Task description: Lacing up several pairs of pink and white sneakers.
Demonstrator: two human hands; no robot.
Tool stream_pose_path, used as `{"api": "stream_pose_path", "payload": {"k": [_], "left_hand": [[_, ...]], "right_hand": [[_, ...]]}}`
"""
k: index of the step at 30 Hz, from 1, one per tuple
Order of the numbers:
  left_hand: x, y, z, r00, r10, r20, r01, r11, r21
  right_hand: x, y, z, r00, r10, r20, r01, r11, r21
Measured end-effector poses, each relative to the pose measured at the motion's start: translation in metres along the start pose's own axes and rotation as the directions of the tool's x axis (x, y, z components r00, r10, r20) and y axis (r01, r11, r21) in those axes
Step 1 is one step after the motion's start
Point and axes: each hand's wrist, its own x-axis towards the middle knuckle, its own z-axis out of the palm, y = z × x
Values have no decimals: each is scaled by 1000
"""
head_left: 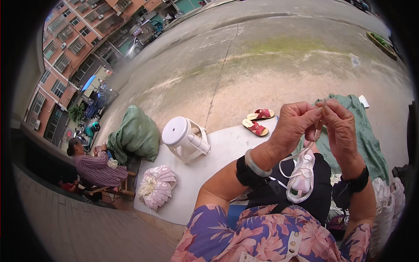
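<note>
A pale pink and white sneaker [301, 177] rests on my lap, over dark trousers. From it a light shoelace [317, 133] runs up to both hands, which are raised in front of me. My left hand [295, 124] pinches the lace between thumb and forefinger. My right hand [339, 126] is close against it, thumb and finger also pressed on the lace near its end. The lace tips are mostly hidden by the fingers. A loop of lace hangs at the shoe's left side.
Left of me stand a white plastic stool [185, 137], a bundle of pink shoe parts with laces [158, 187] and a green sack [135, 133]. A person in a striped top [98, 168] sits beyond. Red sandals [257, 124], green cloth [362, 135] and white sneakers [388, 196] lie about.
</note>
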Motion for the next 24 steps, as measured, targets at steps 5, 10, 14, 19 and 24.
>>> {"api": "stream_pose_path", "payload": {"k": [5,10,14,19,24], "left_hand": [[-9,6,11,990,138,-9,-137,987,88],[-2,3,19,886,463,-27,-410,810,419],[2,3,19,739,669,78,-522,495,695],[13,-6,47,766,624,152,-606,781,-153],[14,-25,52,924,353,148,-353,935,-23]], "right_hand": [[-1,-2,-6,997,4,76,-9,998,60],[3,-12,-11,991,-127,39,130,989,-67],[10,-44,12,945,-287,157,326,866,-380],[28,-71,20,938,-180,297,285,886,-365],[32,-97,33,970,-199,137,227,945,-234]]}}
